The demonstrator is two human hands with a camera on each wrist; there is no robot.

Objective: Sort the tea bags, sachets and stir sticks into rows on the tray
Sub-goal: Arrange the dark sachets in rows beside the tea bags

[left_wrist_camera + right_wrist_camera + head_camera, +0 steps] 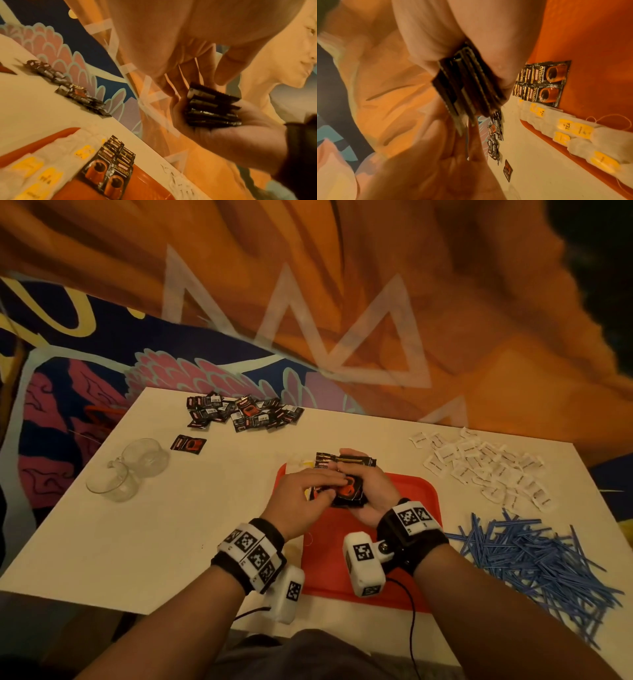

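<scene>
Both hands hover over the red tray [404, 546]. My right hand [364, 474] grips a stack of black coffee sachets [349, 491] in its palm, seen edge-on as the stack [212, 106] and the stack [467, 86] in the wrist views. My left hand [325, 487] lies over the stack, its fingertips and thumb pinching the top sachets. On the tray's far left corner lie overlapping coffee sachets [544, 83] in two short rows. Beside them a row of tea bags [565, 128] with yellow tags runs along the tray's left edge.
On the white table, a pile of black coffee sachets [243, 412] sits at the far left, with one loose sachet [188, 444] nearer. Two glass cups [130, 470] lie at the left. White sugar sachets [486, 467] and blue stir sticks [534, 559] are heaped at the right.
</scene>
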